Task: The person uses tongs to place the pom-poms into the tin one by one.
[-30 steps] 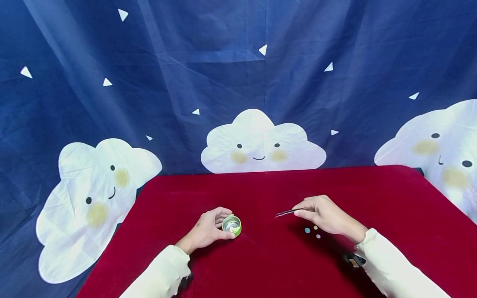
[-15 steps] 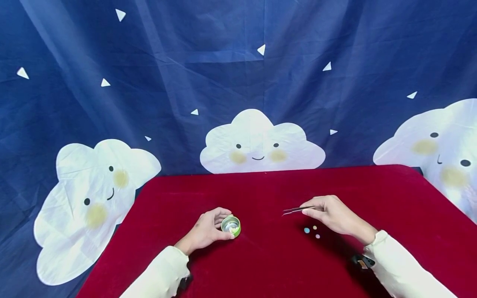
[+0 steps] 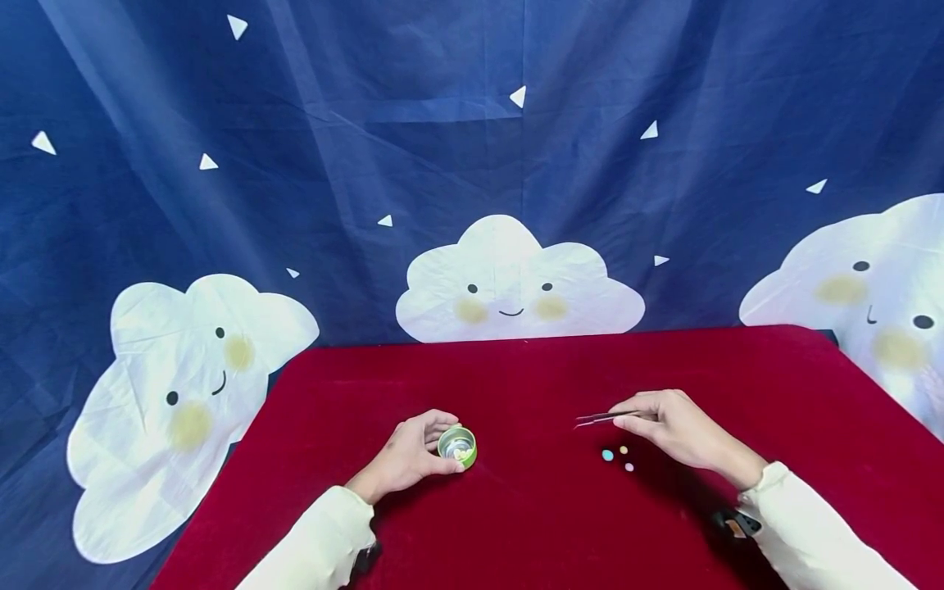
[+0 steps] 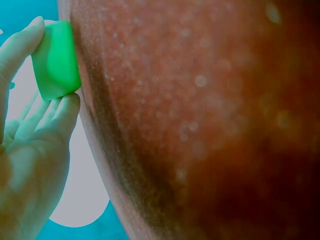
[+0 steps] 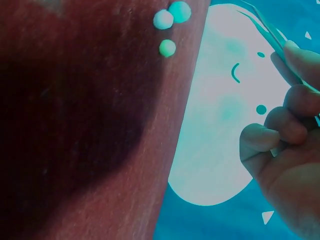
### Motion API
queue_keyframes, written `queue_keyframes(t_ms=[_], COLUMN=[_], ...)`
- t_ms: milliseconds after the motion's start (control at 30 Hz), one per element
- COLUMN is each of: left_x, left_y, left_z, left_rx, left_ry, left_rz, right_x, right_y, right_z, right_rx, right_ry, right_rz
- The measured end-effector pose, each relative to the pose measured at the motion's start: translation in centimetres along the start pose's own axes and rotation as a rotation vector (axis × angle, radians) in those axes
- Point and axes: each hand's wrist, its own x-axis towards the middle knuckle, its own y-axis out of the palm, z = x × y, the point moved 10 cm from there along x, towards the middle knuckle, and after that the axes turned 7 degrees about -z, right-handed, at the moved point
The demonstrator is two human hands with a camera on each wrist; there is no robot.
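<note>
My left hand (image 3: 409,456) grips a small round green tin (image 3: 472,460) between thumb and fingers. Several pale bits lie inside it, and its open top faces up toward the head view. In the left wrist view the tin (image 4: 57,62) shows its plain green side. My right hand (image 3: 680,433) pinches a pair of thin tweezers (image 3: 601,419) that point left, above the cloth. In the right wrist view the tips of the tweezers (image 5: 267,30) are apart with nothing seen between them. Below them lie a blue ball (image 3: 608,455), a yellow ball (image 3: 624,450) and a pink ball (image 3: 629,467).
A red cloth (image 3: 516,524) covers the table. Behind its far edge hangs a dark blue curtain (image 3: 442,131) printed with white clouds and triangles. A dark device (image 3: 737,523) sits at the right wrist, under the cream sleeve.
My right hand has moved to the right with the tweezers, whose tips have come closer to above the balls. The left hand and the tin have stayed in place.
</note>
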Motion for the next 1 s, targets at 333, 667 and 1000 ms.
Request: queue_keyframes(t_ms=[333, 667, 1000], left_x=[0.0, 0.1, 0.1], left_y=[0.0, 0.1, 0.1], left_z=[-0.4, -0.4, -0.3], left_rx=[-0.01, -0.039, -0.005], left_ry=[0.016, 0.017, 0.018], left_rz=[-0.002, 0.01, 0.0], right_x=[-0.9, -1.9, -2.7], right_y=[-0.4, -0.9, -1.3], right_z=[-0.8, -1.4, -1.4], right_rx=[-0.011, -0.023, -0.033], right_ry=[0.001, -0.019, -0.067], right_rz=[0.003, -0.009, -0.017])
